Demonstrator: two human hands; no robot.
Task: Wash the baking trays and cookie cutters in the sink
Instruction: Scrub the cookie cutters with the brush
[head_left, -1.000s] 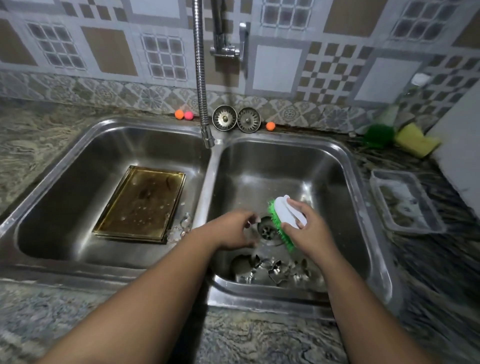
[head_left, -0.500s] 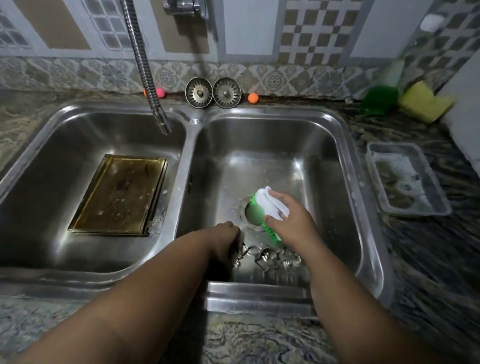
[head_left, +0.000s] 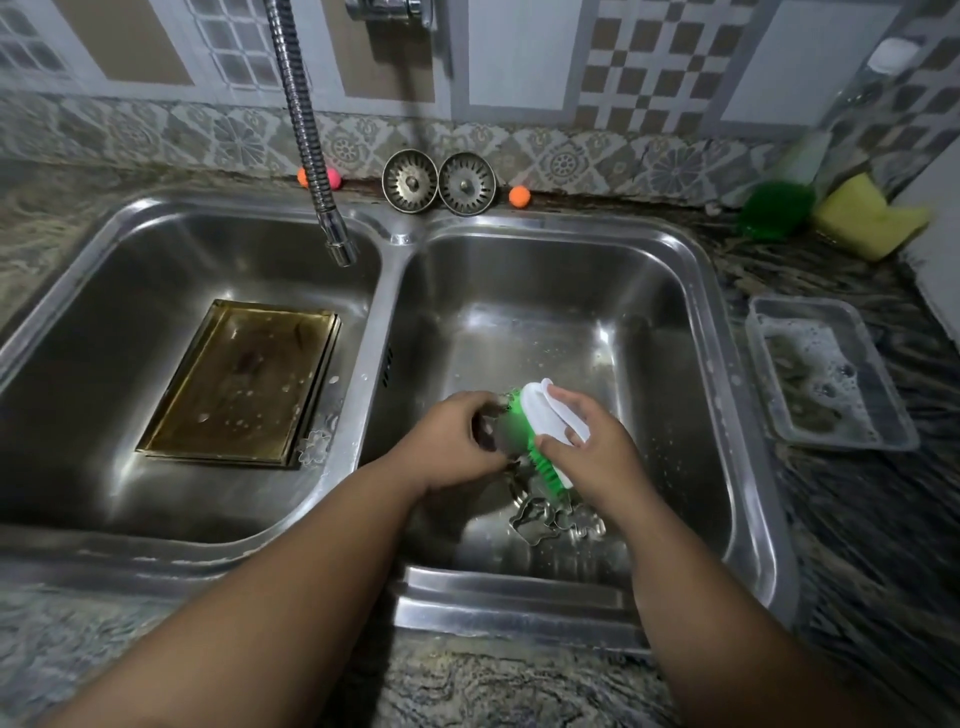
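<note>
Over the right basin (head_left: 670, 332) of the steel double sink, my left hand (head_left: 457, 447) grips a metal cookie cutter (head_left: 488, 434), mostly hidden by my fingers. My right hand (head_left: 592, 452) holds a scrub brush (head_left: 545, 431) with a white handle and green bristles, its bristles against the cutter. Several more metal cookie cutters (head_left: 550, 519) lie on the basin floor just below my hands. A brownish-gold baking tray (head_left: 244, 379) lies flat in the left basin, with a flower-shaped cutter (head_left: 314, 446) at its near right corner.
A flexible tap hose (head_left: 311, 135) hangs over the left basin. Two sink strainers (head_left: 439, 182) and small orange and pink balls (head_left: 519, 196) sit on the back ledge. To the right stand a clear tub of soapy water (head_left: 826, 374), a green scrubber (head_left: 776, 210) and a yellow sponge (head_left: 867, 215).
My left hand reached down to the cutters on the basin floor, then rose holding one. The brush in my right hand has come against it. The camera view dipped and shifted right.
</note>
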